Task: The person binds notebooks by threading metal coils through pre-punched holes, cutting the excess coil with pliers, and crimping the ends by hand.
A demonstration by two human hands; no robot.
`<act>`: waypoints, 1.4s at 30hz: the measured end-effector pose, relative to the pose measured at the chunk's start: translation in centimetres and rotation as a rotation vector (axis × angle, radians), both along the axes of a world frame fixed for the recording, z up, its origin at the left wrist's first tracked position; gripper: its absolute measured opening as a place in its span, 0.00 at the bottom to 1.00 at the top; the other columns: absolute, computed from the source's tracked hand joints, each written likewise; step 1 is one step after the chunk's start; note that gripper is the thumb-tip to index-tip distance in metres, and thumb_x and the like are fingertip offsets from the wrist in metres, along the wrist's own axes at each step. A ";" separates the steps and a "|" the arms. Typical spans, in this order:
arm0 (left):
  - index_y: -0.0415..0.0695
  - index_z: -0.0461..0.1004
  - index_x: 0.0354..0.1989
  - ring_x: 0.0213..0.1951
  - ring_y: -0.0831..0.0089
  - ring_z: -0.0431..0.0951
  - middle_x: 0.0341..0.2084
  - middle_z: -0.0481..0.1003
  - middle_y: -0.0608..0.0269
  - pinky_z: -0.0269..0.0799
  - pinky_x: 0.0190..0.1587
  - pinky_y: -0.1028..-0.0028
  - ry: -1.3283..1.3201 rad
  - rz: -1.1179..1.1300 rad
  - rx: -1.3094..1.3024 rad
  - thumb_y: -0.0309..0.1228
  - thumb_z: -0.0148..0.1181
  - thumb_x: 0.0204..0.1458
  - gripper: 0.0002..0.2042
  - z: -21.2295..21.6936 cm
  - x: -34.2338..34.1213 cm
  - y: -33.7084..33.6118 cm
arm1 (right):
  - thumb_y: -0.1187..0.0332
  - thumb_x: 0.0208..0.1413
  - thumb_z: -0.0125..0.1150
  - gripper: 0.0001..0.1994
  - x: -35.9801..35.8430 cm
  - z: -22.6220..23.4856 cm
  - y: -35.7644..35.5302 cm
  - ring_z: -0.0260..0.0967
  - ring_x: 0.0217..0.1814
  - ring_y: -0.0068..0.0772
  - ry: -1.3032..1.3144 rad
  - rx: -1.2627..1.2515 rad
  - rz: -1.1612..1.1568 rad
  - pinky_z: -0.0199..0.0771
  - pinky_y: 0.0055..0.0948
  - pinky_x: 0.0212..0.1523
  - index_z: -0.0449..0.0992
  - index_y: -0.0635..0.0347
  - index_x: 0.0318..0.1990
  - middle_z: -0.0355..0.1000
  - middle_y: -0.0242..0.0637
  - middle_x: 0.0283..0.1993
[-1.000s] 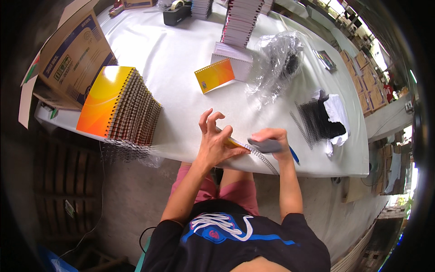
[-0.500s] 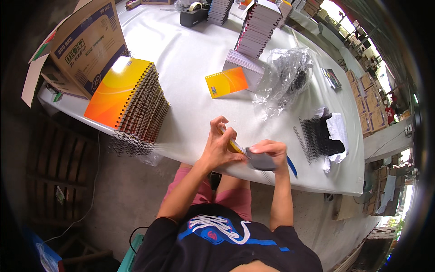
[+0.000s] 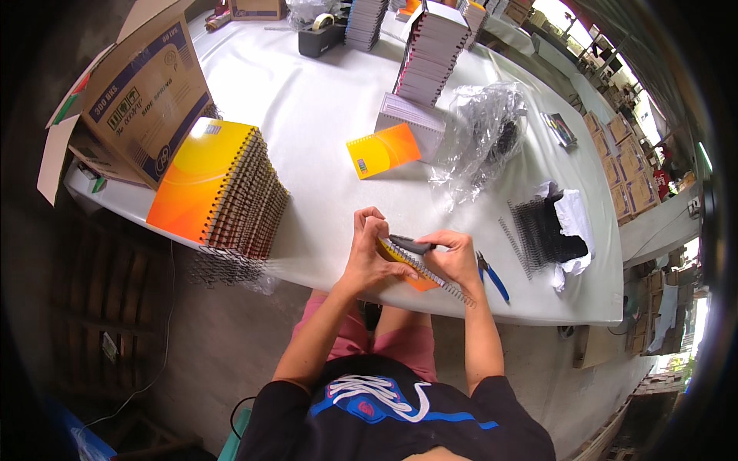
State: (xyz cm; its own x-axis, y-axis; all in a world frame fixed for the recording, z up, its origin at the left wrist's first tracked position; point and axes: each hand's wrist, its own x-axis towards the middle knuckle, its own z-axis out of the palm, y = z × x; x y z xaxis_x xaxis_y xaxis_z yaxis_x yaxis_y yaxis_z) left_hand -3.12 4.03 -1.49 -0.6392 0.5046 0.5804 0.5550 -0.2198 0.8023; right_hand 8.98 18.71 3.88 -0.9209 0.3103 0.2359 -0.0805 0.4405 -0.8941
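On our table (image 3: 327, 138) we see spiral notebooks (image 3: 204, 177) at left before a carton (image 3: 146, 100), a plastic bag (image 3: 473, 142) behind the pliers (image 3: 496, 283), and wire coils (image 3: 529, 230) right of our right hand (image 3: 457, 260).

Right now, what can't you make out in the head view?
All in the head view:
- Held notebook: part of its cover, hidden by the left fingers.
- Dark tool: its held end, covered by the right fingers.
- Clear plastic bag: what the dark contents are, obscured by crinkles and glare.
- Cardboard box: flap top, cut off by the upper edge; interior, hidden by its own walls.
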 end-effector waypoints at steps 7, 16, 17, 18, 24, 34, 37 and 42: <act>0.45 0.52 0.41 0.33 0.77 0.56 0.38 0.52 0.62 0.61 0.37 0.77 -0.031 -0.088 -0.045 0.43 0.83 0.11 0.48 -1.1 -0.4 0.1 | 0.84 0.40 0.59 0.11 -1.9 -0.1 -0.5 0.75 0.33 0.27 -0.058 0.027 -0.071 0.73 0.22 0.36 0.81 0.64 0.32 0.78 0.39 0.32; 0.42 0.49 0.41 0.40 0.67 0.57 0.36 0.52 0.58 0.60 0.47 0.72 -0.151 -0.128 -0.063 0.39 0.79 0.24 0.42 -0.6 -0.1 -0.1 | 0.82 0.36 0.59 0.14 -2.6 1.2 -0.3 0.76 0.35 0.28 0.011 0.059 -0.063 0.73 0.24 0.37 0.81 0.59 0.34 0.78 0.41 0.34; 0.41 0.50 0.42 0.40 0.67 0.57 0.36 0.53 0.58 0.60 0.47 0.72 -0.216 -0.163 -0.048 0.37 0.78 0.28 0.40 -1.3 -0.1 -0.1 | 0.81 0.36 0.59 0.15 -2.3 1.1 0.4 0.76 0.37 0.31 0.032 0.163 -0.153 0.73 0.25 0.38 0.81 0.59 0.35 0.78 0.41 0.35; 0.41 0.50 0.42 0.40 0.67 0.58 0.36 0.53 0.58 0.59 0.47 0.72 -0.278 -0.199 -0.032 0.36 0.76 0.32 0.37 -2.0 -0.1 -0.1 | 0.81 0.37 0.59 0.16 -1.6 0.8 1.2 0.76 0.38 0.35 0.057 0.267 -0.247 0.74 0.27 0.39 0.81 0.58 0.37 0.78 0.41 0.37; 0.40 0.70 0.38 0.29 0.86 0.66 0.30 0.69 0.72 0.63 0.34 0.85 -0.661 -0.359 0.077 0.21 0.63 0.48 0.10 -0.4 0.2 -1.6 | 0.55 0.50 0.61 0.33 9.2 -1.4 0.2 0.52 0.67 0.48 -0.538 0.679 -0.700 0.47 0.56 0.62 0.59 0.50 0.64 0.56 0.46 0.65; 0.39 0.80 0.35 0.34 0.74 0.76 0.31 0.79 0.59 0.69 0.39 0.79 -0.248 0.140 0.096 0.18 0.68 0.39 0.12 3.2 3.4 -2.5 | 0.62 0.62 0.45 0.24 11.3 -1.5 -3.1 0.59 0.54 0.45 -0.118 0.420 -0.763 0.58 0.36 0.56 0.57 0.54 0.65 0.62 0.46 0.54; 0.39 0.80 0.34 0.32 0.72 0.77 0.29 0.79 0.59 0.69 0.38 0.77 -0.093 0.205 0.073 0.18 0.69 0.38 0.12 3.2 3.7 -2.9 | 0.63 0.58 0.52 0.21 8.6 3.9 -7.9 0.59 0.54 0.43 0.023 0.355 -0.523 0.57 0.38 0.55 0.66 0.50 0.60 0.62 0.43 0.52; 0.39 0.80 0.35 0.30 0.71 0.77 0.28 0.79 0.59 0.68 0.37 0.75 0.035 0.217 0.080 0.17 0.69 0.36 0.14 4.6 3.9 -3.6 | 0.59 0.55 0.57 0.18 6.5 5.7 -11.1 0.58 0.57 0.39 -0.057 0.613 -0.372 0.44 0.52 0.60 0.72 0.39 0.55 0.61 0.37 0.53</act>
